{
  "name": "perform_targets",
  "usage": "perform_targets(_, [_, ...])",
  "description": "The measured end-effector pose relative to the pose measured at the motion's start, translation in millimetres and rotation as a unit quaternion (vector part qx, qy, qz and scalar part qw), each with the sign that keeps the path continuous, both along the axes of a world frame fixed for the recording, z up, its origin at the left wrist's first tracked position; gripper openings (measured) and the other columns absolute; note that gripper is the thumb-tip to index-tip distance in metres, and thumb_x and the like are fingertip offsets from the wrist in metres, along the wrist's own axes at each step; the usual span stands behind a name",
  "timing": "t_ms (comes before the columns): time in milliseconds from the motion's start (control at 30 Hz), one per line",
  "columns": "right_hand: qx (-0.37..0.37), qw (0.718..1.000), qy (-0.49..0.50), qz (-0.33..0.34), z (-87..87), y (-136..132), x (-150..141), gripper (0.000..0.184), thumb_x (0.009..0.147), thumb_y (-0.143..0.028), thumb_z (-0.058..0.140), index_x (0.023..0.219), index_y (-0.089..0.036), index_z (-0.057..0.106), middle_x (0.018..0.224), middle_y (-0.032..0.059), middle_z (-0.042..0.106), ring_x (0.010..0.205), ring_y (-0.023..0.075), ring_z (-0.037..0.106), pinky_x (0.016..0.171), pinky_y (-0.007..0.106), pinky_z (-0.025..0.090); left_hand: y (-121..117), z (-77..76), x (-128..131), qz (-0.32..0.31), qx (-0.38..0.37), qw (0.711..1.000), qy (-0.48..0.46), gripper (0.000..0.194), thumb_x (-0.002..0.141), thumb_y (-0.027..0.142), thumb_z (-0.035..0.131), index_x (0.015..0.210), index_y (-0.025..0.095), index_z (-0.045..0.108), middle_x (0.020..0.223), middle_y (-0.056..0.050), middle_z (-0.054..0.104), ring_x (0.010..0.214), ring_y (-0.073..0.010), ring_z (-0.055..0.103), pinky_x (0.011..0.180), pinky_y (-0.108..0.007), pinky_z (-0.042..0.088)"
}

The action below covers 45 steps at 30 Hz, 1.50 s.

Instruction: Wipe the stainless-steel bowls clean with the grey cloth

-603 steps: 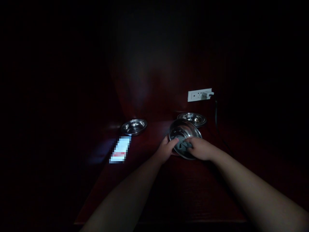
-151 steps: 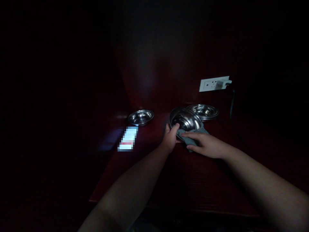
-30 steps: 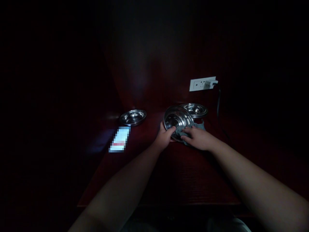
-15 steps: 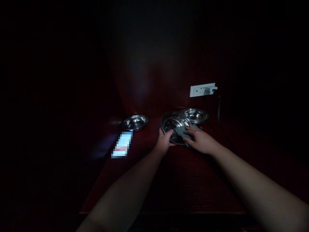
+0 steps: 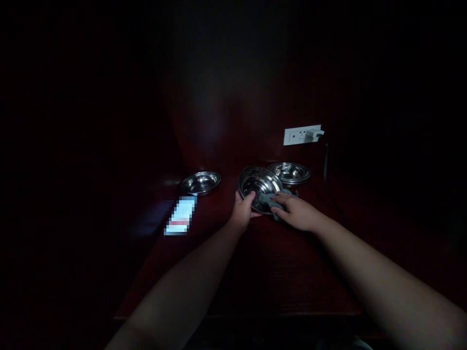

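Note:
A shiny metal bowl is tilted toward me above the dark red table. My left hand grips its near left rim, thumb inside and fingers underneath. In my right hand is a grey-green cloth, pressed against the bowl's right inner side. The fingers of that hand are bent over the cloth, and part of the cloth hangs below them. Behind the bowl, to the right, sits a stack of metal dishes. Another metal dish rests to the left, apart from both hands.
A lit, pixelated phone-like screen lies on the table's left side. On the back wall, a white socket plate holds a plug, with a dark cord hanging down. The table's front edge runs across the bottom. Surroundings are very dark.
The cloth under my right hand has shifted slightly down and left inside the bowl. My left hand keeps its hold on the rim. The whole view has moved a little.

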State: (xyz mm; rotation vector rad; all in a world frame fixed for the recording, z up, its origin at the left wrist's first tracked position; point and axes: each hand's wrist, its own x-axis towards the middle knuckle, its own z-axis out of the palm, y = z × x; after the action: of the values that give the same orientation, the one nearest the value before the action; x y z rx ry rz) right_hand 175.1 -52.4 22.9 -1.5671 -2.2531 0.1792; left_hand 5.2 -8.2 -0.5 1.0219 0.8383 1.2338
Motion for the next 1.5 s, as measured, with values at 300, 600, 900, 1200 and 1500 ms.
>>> perform_targets(300, [0.002,1.000,-0.019,0.020,2.8,-6.3,-2.9,0.037,0.088,-0.039,0.047,0.109,-0.017,0.069,0.117,0.0141,0.066,0.111,0.0298,0.058,0.100,0.046,0.040,-1.2,2.1,0.2,0.005,-0.009,1.000,0.013,0.049,0.078,0.039,0.060,0.121,0.027,0.040,0.123,-0.012,0.055,0.096,-0.0280,0.063,0.062,-0.046,0.058])
perform_targets(600, [-0.083,0.983,0.126,0.104,7.5,-7.5,-7.2,0.037,0.090,-0.041,0.044,0.076,-0.016,0.066,0.064,0.0008,0.062,0.057,0.0124,0.052,0.057,0.025,0.040,-2.2,1.1,0.1,-0.010,-0.005,1.000,0.010,0.049,0.077,0.040,0.061,0.120,0.026,0.042,0.121,-0.012,0.057,0.092,-0.0263,0.064,0.061,-0.045,0.058])
perform_targets(900, [-0.005,0.987,0.091,0.129,6.9,-9.8,-5.7,0.031,0.091,-0.034,0.042,0.089,-0.018,0.069,0.085,0.0058,0.071,0.078,0.0185,0.062,0.079,0.034,0.046,2.4,2.0,0.6,0.000,-0.030,0.999,-0.016,0.045,0.081,0.040,0.057,0.121,0.026,0.043,0.119,-0.011,0.059,0.090,-0.0246,0.066,0.064,-0.045,0.058])
perform_targets(1200, [0.146,0.980,-0.008,0.134,17.0,-9.4,3.2,0.021,0.090,-0.032,0.051,0.095,-0.020,0.067,0.093,0.0069,0.071,0.092,0.0220,0.062,0.099,0.045,0.035,3.7,11.7,-8.7,-0.043,-0.106,0.993,-0.031,0.060,0.083,0.064,0.041,0.118,0.017,0.054,0.100,-0.013,0.067,0.071,-0.0193,0.066,0.055,-0.029,0.053])
perform_targets(1500, [0.310,0.949,-0.015,0.044,22.5,-15.3,-2.1,0.032,0.093,-0.037,0.044,0.071,-0.018,0.056,0.071,0.0064,0.061,0.068,0.0181,0.052,0.067,0.029,0.038,-2.5,17.5,-12.3,-0.162,-0.112,0.980,-0.024,0.077,0.081,0.075,0.022,0.124,0.019,0.052,0.105,-0.015,0.068,0.080,-0.0241,0.069,0.057,-0.029,0.050])
